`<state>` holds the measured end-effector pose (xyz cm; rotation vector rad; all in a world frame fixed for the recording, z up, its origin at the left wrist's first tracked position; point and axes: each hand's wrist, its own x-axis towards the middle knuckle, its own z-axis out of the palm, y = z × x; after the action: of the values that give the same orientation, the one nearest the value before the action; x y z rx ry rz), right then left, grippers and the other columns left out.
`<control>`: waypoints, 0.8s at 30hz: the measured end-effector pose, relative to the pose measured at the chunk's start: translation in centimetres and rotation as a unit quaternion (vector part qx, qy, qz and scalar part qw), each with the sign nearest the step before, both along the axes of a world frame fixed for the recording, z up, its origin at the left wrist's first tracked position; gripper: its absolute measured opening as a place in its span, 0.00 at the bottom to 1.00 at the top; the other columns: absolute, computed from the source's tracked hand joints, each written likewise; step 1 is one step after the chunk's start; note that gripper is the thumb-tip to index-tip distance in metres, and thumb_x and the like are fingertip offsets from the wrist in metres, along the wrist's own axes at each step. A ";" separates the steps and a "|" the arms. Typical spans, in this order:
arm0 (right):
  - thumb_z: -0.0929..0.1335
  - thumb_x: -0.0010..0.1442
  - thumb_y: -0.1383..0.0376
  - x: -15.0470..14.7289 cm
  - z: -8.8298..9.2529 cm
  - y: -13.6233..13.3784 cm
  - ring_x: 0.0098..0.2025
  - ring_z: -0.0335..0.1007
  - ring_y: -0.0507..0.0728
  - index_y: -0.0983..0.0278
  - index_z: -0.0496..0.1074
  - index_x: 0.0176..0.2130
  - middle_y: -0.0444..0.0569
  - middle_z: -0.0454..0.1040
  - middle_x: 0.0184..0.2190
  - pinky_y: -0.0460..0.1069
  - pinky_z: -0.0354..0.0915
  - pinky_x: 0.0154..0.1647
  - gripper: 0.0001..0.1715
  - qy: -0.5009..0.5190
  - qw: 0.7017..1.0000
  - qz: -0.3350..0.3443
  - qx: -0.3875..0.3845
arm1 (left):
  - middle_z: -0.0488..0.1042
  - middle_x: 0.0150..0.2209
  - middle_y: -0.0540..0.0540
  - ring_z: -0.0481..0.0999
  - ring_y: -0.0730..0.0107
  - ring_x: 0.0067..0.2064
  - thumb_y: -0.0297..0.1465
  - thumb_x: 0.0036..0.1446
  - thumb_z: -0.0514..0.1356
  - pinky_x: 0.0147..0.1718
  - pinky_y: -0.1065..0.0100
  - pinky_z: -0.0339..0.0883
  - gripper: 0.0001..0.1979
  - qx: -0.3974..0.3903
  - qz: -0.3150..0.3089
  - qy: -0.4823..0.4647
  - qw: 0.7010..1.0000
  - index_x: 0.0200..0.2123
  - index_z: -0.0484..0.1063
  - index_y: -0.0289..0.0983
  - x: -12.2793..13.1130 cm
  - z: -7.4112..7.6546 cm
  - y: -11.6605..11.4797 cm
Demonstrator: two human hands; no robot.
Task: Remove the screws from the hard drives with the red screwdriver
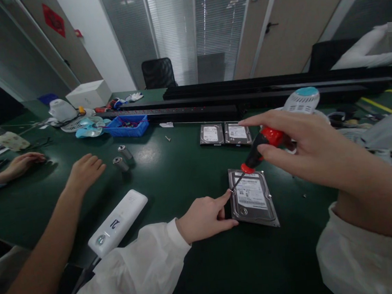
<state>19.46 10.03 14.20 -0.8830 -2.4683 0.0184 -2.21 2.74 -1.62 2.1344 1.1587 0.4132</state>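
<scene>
A silver hard drive (254, 201) lies label up on the green table. My left hand (207, 217) steadies its left edge, the index finger reaching the screwdriver tip and the thumb at the lower left corner; the other fingers are curled. My right hand (306, 151) is closed round a red and black screwdriver (253, 153), thumb below the handle and index finger stretched forward. The tilted shaft meets the drive's left edge, where a small screw seems to sit. Two more hard drives, one on the left (211, 133) and one on the right (237, 133), lie side by side behind.
Another person's forearms and hands (85, 172) rest on the left. Nearby are two metal cylinders (120, 163) and a white device marked 21 (118, 222). Farther back stand a blue tray (129, 127) with wires, a white box (90, 96) and long black bars (206, 109). White fan parts (383, 133) crowd the right.
</scene>
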 end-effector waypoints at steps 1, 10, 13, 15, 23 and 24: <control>0.64 0.66 0.58 0.1 0.0 0.0 0.41 0.75 0.64 0.63 0.73 0.60 0.55 0.79 0.45 0.57 0.68 0.40 0.26 -0.002 1.000 0.007 -0.004 | 0.79 0.33 0.51 0.78 0.69 0.30 0.41 0.65 0.64 0.32 0.69 0.67 0.40 -0.003 -0.001 -0.001 1.000 0.73 0.53 0.33 0.0 0.0 0.0; 0.67 0.66 0.56 0.1 -0.1 0.1 0.41 0.75 0.62 0.62 0.77 0.56 0.53 0.80 0.43 0.56 0.67 0.40 0.23 0.027 1.000 0.014 -0.001 | 0.80 0.33 0.51 0.78 0.69 0.31 0.41 0.64 0.64 0.32 0.69 0.66 0.41 -0.008 0.008 0.008 1.000 0.73 0.53 0.35 0.1 0.1 0.0; 0.66 0.65 0.57 0.0 -0.1 0.0 0.45 0.76 0.64 0.62 0.73 0.60 0.55 0.80 0.47 0.57 0.68 0.43 0.27 0.012 1.000 0.016 0.002 | 0.80 0.32 0.52 0.78 0.69 0.30 0.42 0.64 0.64 0.32 0.69 0.67 0.41 -0.010 0.009 0.004 1.000 0.73 0.53 0.35 0.1 0.1 0.0; 0.66 0.65 0.53 0.0 -0.1 -0.1 0.45 0.77 0.65 0.61 0.74 0.60 0.54 0.81 0.47 0.57 0.68 0.43 0.28 0.004 1.000 -0.010 0.000 | 0.79 0.32 0.52 0.78 0.69 0.30 0.41 0.64 0.64 0.32 0.69 0.67 0.41 -0.008 0.010 -0.003 1.000 0.73 0.53 0.35 0.0 0.0 0.0; 0.64 0.65 0.51 0.5 0.0 0.0 0.44 0.78 0.67 0.60 0.69 0.64 0.56 0.80 0.51 0.59 0.68 0.42 0.33 -0.023 1.000 -0.017 -0.009 | 0.79 0.33 0.51 0.77 0.70 0.30 0.41 0.65 0.64 0.31 0.70 0.67 0.41 -0.007 0.005 -0.002 1.000 0.73 0.53 0.34 0.0 0.0 0.0; 0.64 0.65 0.49 0.5 0.0 -0.1 0.44 0.78 0.68 0.59 0.68 0.65 0.57 0.79 0.52 0.59 0.68 0.41 0.34 -0.027 0.999 -0.023 -0.014 | 0.79 0.33 0.51 0.77 0.69 0.30 0.41 0.64 0.64 0.32 0.70 0.67 0.41 -0.005 0.005 -0.003 1.000 0.73 0.53 0.34 0.0 0.0 0.0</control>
<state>19.91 9.97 14.19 -0.9644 -2.5014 0.0129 -2.20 2.72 -1.62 2.1184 1.1672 0.4180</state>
